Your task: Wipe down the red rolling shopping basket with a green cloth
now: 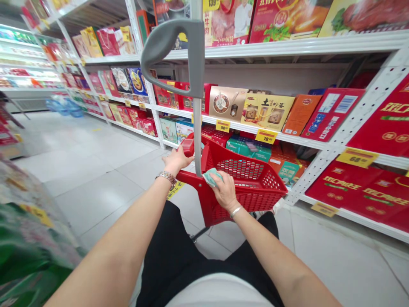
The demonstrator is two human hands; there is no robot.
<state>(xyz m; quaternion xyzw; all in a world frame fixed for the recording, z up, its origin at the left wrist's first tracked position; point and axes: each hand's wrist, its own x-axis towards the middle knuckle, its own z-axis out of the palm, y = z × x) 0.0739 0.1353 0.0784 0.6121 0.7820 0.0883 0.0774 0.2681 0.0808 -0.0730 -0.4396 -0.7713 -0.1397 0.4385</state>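
A red plastic shopping basket (246, 204) on a wheeled frame stands right in front of me, and a grey pull handle (172, 47) rises from it on a grey pole. My left hand (177, 160) reaches forward and closes on the red part of the rim (188, 147) beside the pole. My right hand (225, 192) is lower and to the right, above the basket's near rim, pinching a small teal packet (212, 177). The basket's lower inside is mostly hidden from this angle.
White metal shelving (287, 47) runs along the right, stacked with red and patterned gift boxes and yellow price tags. A blurred display (32, 230) crowds the lower left. Pale floor tiles (96, 200) stretch ahead, with lit chilled shelves far left.
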